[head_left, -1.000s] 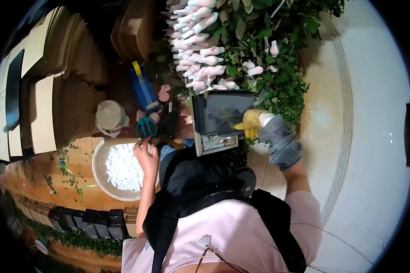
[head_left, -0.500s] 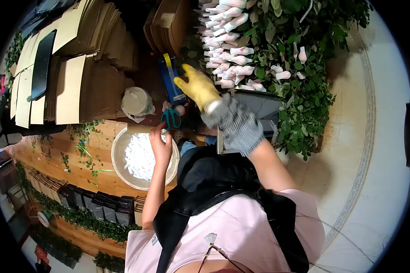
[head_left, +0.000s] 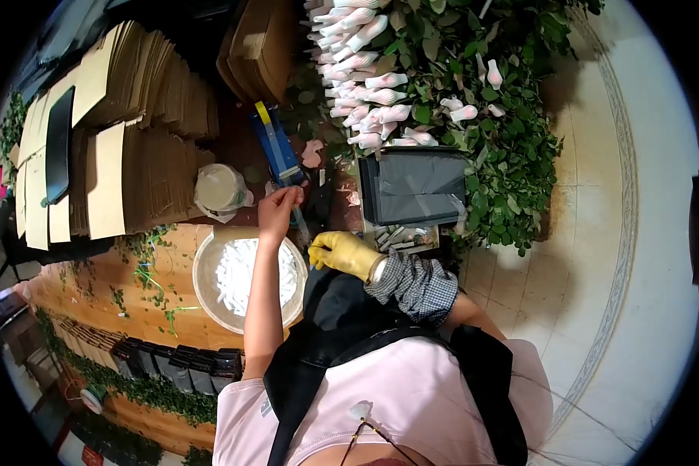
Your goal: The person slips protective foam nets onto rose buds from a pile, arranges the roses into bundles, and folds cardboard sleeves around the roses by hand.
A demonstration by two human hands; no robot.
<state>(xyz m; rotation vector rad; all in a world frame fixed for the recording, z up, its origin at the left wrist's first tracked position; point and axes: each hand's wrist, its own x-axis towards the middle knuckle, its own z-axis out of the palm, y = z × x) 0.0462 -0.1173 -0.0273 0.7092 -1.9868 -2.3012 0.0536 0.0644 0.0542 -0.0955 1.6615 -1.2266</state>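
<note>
My bare left hand (head_left: 276, 216) is closed, fingertips pinched together, at the near end of a blue tape dispenser (head_left: 278, 147) with a yellow roll. A narrow greyish strip (head_left: 302, 227) runs from below its fingertips toward my right hand; what it is I cannot make out. My right hand (head_left: 342, 254), in a yellow glove with a checked sleeve cover, is curled close to my black apron. Whatever its fingers hold is hidden. Left of the apron stands a round pale basin (head_left: 202, 287) full of small white tubes (head_left: 237, 276), partly behind my left forearm.
Leafy stems with flower heads in white netting (head_left: 380, 97) are piled at the back right. Before them lies a stack of black sheets (head_left: 419, 186). Folded cardboard (head_left: 144, 179), with a black phone-like slab (head_left: 59, 147) on it, and a white tub (head_left: 220, 189) stand left.
My right hand came back from beside the tape dispenser toward my apron. My left hand moved up to the dispenser's near end. The teal scissors beside it no longer show.
</note>
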